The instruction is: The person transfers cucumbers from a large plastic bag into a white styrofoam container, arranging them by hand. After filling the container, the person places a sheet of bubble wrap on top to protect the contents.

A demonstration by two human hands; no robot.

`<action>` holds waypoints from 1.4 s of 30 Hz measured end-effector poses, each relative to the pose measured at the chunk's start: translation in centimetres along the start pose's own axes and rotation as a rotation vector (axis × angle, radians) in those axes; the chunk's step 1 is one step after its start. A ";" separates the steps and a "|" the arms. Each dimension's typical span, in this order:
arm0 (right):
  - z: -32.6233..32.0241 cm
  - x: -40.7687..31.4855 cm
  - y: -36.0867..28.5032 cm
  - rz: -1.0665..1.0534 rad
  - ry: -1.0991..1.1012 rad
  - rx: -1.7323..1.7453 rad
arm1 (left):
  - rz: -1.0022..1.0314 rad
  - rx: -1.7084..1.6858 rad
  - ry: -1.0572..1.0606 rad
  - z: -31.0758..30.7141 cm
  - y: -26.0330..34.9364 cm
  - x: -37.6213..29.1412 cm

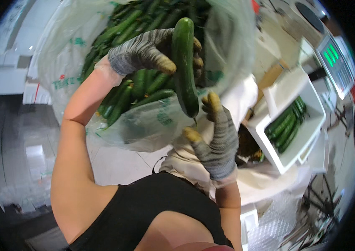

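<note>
My left hand (pixel 152 55), in a grey striped knit glove with yellowish fingertips, grips a large green cucumber (pixel 184 67) near its upper half. The cucumber is upright in the picture, its thin stem pointing down. Just below that stem is my right hand (pixel 216 135), gloved alike, thumb and fingers apart around the stem's end; whether they touch it I cannot tell. Behind the cucumber a big clear plastic bag (pixel 146 135) with green print stands open, full of more cucumbers (pixel 122 105).
A white foam box (pixel 260 138) on the right holds several cucumbers (pixel 287 125). Beyond it stands a scale with a lit green display (pixel 331 55). White boxes (pixel 11 75) are stacked at left. Bubble wrap (pixel 271 226) lies at lower right.
</note>
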State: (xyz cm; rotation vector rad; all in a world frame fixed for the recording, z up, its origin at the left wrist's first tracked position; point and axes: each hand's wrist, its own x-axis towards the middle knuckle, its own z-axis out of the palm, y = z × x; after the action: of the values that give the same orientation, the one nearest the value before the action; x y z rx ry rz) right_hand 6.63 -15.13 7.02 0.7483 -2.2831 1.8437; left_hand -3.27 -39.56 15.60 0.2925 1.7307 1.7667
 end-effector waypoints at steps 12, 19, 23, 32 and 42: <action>-11.1 -7.8 8.3 0.539 0.444 -0.430 | -0.173 0.172 0.123 11.3 -3.9 5.6; -15.1 -4.5 18.7 0.808 0.148 -0.667 | -0.262 0.173 0.081 11.2 -4.3 6.2; -14.7 -2.4 20.0 0.959 -0.270 -0.808 | -0.095 0.393 0.029 12.2 -4.7 7.9; -23.5 0.3 29.9 0.508 0.071 -0.895 | 0.357 2.121 -0.325 25.1 -13.5 23.4; -24.5 -0.3 34.9 0.446 -0.030 -0.357 | -0.022 2.241 -0.131 25.8 -20.0 31.3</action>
State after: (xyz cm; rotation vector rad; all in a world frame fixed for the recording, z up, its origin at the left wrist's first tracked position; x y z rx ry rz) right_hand -13.70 12.93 -17.86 0.2273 -2.8643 1.4884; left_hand -7.01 -1.93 -9.26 1.0942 2.6159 -0.9260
